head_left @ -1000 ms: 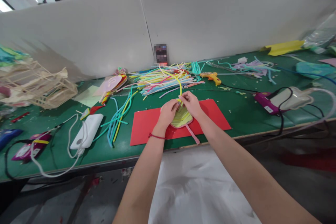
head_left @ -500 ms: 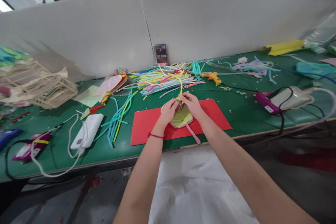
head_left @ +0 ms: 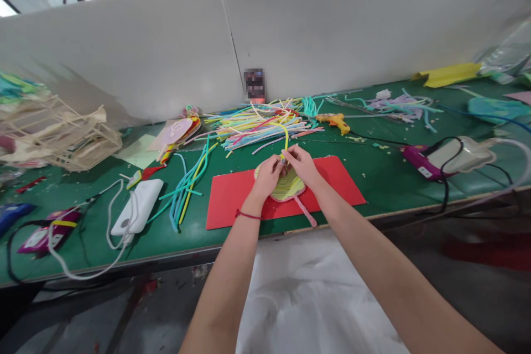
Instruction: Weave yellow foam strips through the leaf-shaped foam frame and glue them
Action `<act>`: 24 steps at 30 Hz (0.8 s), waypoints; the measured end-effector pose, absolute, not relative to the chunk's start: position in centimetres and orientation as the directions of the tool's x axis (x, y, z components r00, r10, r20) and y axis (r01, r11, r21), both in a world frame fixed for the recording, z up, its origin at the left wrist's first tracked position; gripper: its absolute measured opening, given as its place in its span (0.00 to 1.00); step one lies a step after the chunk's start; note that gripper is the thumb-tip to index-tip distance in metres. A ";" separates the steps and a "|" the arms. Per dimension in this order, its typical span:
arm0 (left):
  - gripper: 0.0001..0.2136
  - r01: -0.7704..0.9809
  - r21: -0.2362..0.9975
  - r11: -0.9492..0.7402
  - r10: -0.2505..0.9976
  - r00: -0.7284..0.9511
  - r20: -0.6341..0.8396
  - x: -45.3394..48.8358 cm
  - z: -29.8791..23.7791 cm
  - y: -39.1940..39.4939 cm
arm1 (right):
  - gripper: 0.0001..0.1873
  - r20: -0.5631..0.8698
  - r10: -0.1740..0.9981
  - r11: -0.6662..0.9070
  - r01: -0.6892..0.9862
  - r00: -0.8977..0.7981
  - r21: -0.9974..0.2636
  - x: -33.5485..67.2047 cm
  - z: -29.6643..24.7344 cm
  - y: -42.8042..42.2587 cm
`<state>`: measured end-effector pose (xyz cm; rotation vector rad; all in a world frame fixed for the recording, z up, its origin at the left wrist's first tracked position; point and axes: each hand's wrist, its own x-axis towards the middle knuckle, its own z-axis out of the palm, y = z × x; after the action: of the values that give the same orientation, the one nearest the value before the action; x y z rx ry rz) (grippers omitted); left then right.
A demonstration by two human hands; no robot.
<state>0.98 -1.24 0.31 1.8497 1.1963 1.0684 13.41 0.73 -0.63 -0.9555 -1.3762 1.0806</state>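
While the left hand (head_left: 266,177) and right hand (head_left: 302,165) pinch the yellow strip (head_left: 286,137) over the fan (head_left: 287,188), which lies on the red board (head_left: 228,202), small bends made close to the fingertips would probably keep the strip from kinking.

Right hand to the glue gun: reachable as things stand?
Probably yes: the right hand is near the glue gun, and nothing tall stands between them. It seems to be pinching the yellow strip, though, so it would likely have to let go first.
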 end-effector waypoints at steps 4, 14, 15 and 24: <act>0.10 0.403 0.837 -0.370 0.924 0.252 0.288 1.0 0.3 -1.3 | 0.18 0.298 0.952 0.301 0.025 -0.065 -0.953 13.4 -0.6 0.6; 0.08 0.602 0.593 -0.535 0.844 0.361 0.396 0.6 0.3 -1.5 | 0.19 0.308 0.950 0.307 -0.030 -0.057 -0.951 13.7 -0.6 0.7; 0.08 0.616 0.571 -0.543 0.839 0.368 0.400 0.6 0.2 -1.5 | 0.19 0.306 0.951 0.304 -0.030 -0.053 -0.952 13.6 -0.6 0.7; 0.10 0.667 0.521 -0.533 0.843 0.362 0.399 0.7 0.3 -1.7 | 0.19 0.262 0.963 0.258 -0.062 -0.058 -0.964 13.5 -0.4 0.6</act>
<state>0.68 -1.71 0.26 2.3559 1.3426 0.9339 13.51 0.60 -0.42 -0.9427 -1.3299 1.0844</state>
